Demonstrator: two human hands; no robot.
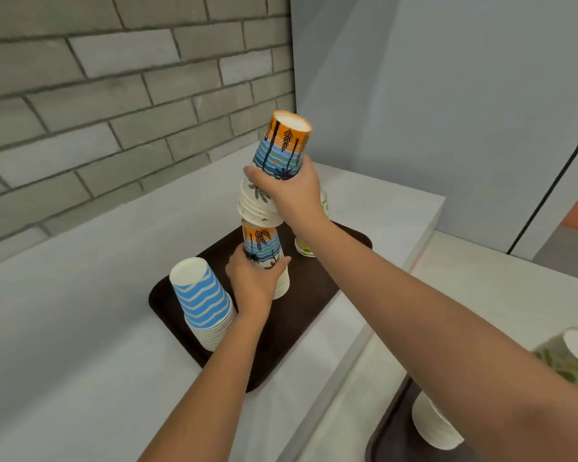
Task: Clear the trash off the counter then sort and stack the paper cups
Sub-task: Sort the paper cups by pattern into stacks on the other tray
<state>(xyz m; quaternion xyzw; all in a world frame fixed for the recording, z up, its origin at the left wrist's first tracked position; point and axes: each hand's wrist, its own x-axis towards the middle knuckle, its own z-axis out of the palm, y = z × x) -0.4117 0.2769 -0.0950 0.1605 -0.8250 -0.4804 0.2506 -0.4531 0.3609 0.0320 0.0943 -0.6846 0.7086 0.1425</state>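
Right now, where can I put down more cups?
The white counter left of the brown tray is bare. The tray's near corner beside the blue striped stack is free. Crowded: the middle, where the left hand and right hand hold palm cups.

Both bare arms stretch forward. The left hand (254, 281), arm reaching from 6 o'clock, curls round the lower cups (262, 245). The right hand (289, 191), arm entering from 4 o'clock, grips the upper cups (279, 145) above it.
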